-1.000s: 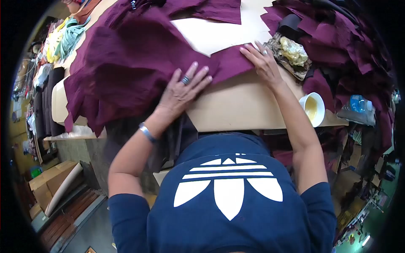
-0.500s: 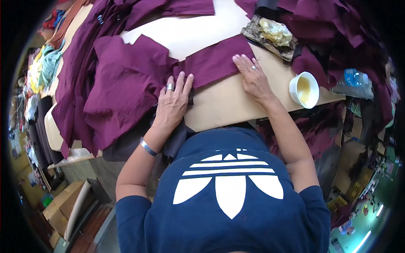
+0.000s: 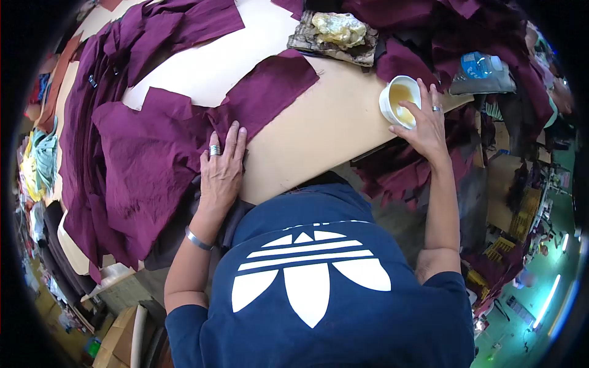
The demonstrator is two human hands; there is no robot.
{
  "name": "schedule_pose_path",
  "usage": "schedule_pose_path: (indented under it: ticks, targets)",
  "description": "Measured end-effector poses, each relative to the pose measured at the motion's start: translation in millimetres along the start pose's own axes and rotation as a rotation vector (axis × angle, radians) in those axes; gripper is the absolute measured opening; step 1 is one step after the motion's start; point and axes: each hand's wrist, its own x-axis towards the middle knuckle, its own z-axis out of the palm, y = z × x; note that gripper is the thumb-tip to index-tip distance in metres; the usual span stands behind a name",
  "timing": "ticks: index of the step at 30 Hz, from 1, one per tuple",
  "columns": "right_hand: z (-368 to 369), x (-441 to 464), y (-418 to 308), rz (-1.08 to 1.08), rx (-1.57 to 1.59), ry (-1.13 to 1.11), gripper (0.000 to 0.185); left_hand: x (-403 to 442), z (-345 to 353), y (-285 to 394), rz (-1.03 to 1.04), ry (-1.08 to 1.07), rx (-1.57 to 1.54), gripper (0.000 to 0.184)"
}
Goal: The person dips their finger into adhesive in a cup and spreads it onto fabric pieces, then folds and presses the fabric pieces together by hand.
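Observation:
Maroon cloth lies spread over the left of the table, with a narrower strip reaching to the right. My left hand rests flat on its lower edge, fingers stretched out, a ring on one finger. At the table's right side stands a white cup with yellowish contents. My right hand is at the cup's right rim, fingers apart and bent, one fingertip over the opening. Whether the fingers touch the contents is too small to tell.
Behind the cup a yellowish translucent lump sits on a dark patterned piece. A plastic bottle lies at the right near heaped maroon cloth. More maroon cloth runs along the back left. The table's front edge is near my body.
My right hand has left the cloth strip and moved right to the cup. My left hand remains on the cloth. The view has turned, so the table appears shifted left and tilted.

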Motion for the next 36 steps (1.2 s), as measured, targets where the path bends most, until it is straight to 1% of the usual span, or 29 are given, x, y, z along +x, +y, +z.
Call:
schedule_pose_path:
  ticks: [1, 4, 10, 13, 16, 17, 19, 22, 25, 26, 30, 33, 36]
  targets:
    - [3, 0, 2, 0.026, 0.004, -0.024, 0.052, 0, 0, 0, 0.0, 0.0, -0.009, 0.056]
    - [17, 2, 9, 0.002, 0.029, 0.0, 0.048, 0, 1, 1, 0.003, 0.024, -0.022, 0.058]
    - [18, 3, 4, 0.018, -0.007, -0.026, 0.041, -1, 2, 0, 0.005, 0.048, -0.002, 0.061]
    - [12, 3, 4, 0.028, -0.017, -0.051, 0.043, 0, 3, 0, 0.011, 0.065, -0.011, 0.061]
    - [-2, 2, 22, -0.035, 0.234, 0.257, 0.047, -1, 3, -1, 0.013, 0.074, -0.016, 0.061]
    - [-17, -1, 18, -0.042, 0.234, 0.324, 0.05, -1, 2, -1, 0.016, 0.075, -0.015, 0.061]
    - [-33, -8, 8, 0.014, 0.158, 0.365, 0.047, -1, -1, -1, 0.01, 0.049, -0.01, 0.061]
    - [-20, -14, 8, 0.058, -0.024, 0.089, 0.047, -1, 1, -2, 0.008, 0.054, -0.005, 0.06]
    - [1, -3, 15, 0.026, 0.05, 0.096, 0.051, -2, 0, -3, 0.017, 0.062, -0.018, 0.06]
    - [4, 2, 14, 0.055, 0.014, 0.019, 0.059, -1, -1, -3, 0.025, 0.065, -0.025, 0.06]
    - [17, 14, 17, 0.102, -0.011, -0.154, 0.067, -1, 1, -3, 0.017, 0.061, -0.026, 0.06]
    - [24, 11, 15, 0.121, -0.01, -0.146, 0.068, 0, 0, -2, 0.014, 0.069, -0.036, 0.061]
    - [25, 10, 14, 0.11, 0.01, -0.126, 0.066, -1, 0, -2, 0.011, 0.063, -0.044, 0.062]
